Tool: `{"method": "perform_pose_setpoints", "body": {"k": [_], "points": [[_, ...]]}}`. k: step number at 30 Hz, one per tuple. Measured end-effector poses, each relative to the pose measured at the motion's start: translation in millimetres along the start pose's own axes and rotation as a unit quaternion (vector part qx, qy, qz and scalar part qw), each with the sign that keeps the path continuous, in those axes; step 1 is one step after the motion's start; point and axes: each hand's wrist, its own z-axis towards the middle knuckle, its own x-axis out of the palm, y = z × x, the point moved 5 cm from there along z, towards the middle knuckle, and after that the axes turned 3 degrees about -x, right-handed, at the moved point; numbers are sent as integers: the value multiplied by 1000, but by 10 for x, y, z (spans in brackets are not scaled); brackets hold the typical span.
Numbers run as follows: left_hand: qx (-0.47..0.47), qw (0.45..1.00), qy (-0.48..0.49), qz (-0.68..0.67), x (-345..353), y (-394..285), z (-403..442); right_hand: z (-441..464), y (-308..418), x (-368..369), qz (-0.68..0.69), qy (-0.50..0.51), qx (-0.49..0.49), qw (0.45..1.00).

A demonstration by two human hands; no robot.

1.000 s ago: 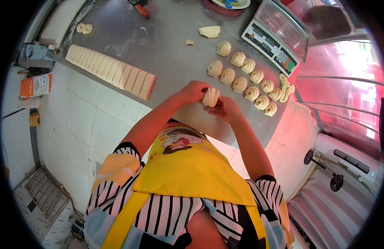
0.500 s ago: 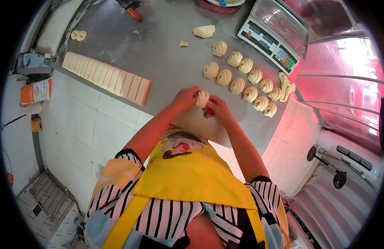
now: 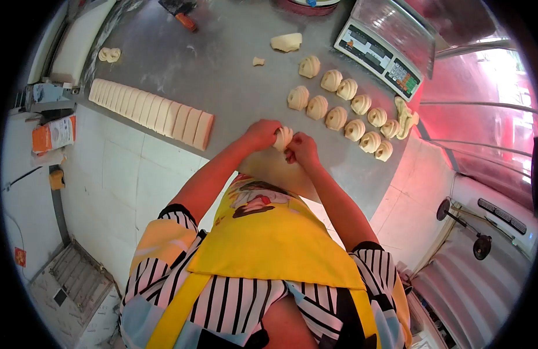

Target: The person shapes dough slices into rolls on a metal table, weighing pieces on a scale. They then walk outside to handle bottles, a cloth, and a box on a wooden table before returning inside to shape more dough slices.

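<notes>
Near the table's front edge, my left hand (image 3: 263, 134) is closed around the left side of a coiled piece of dough (image 3: 283, 138). The ridged layers of this dough show between my hands. My right hand (image 3: 303, 149) has its fingers pinched together at the dough's lower right side; the fingertips partly hide that end. To the right, several shaped dough rolls (image 3: 336, 118) sit in slanting rows on the metal table (image 3: 234, 70). On the left lies a long row of cut dough strips (image 3: 150, 110), side by side.
A digital scale (image 3: 379, 55) stands at the back right, with a loose dough scrap (image 3: 405, 118) beside it. Farther back are a dough lump (image 3: 286, 42), a small bit (image 3: 258, 61) and an orange-handled scraper (image 3: 186, 22). A twisted dough piece (image 3: 109, 54) lies far left.
The view has shifted slightly, so the dough rolls appear a little farther right. Both hands stay at the same coiled dough, which looks slightly turned.
</notes>
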Motion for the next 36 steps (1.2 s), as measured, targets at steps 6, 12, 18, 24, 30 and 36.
{"method": "perform_pose_setpoints", "body": {"k": [6,12,18,24,30,36], "points": [[33,998,-1,-58,-14,-9,-35,53,21,-16,12,40,28,999],[-106,946,158,-262,43,48,-157,7,28,80,-310,-85,-168,932],[-39,999,4,-28,87,47,-178,21,22,24,-51,-2,-43,998],[-83,989,-77,-98,116,-4,-317,101,36,2,-229,-46,-76,969],[-123,989,-60,-50,157,95,-278,26,209,24,-455,-102,-186,865],[-163,973,-153,-48,190,56,-335,173,-12,-39,-293,-39,-63,953]]}}
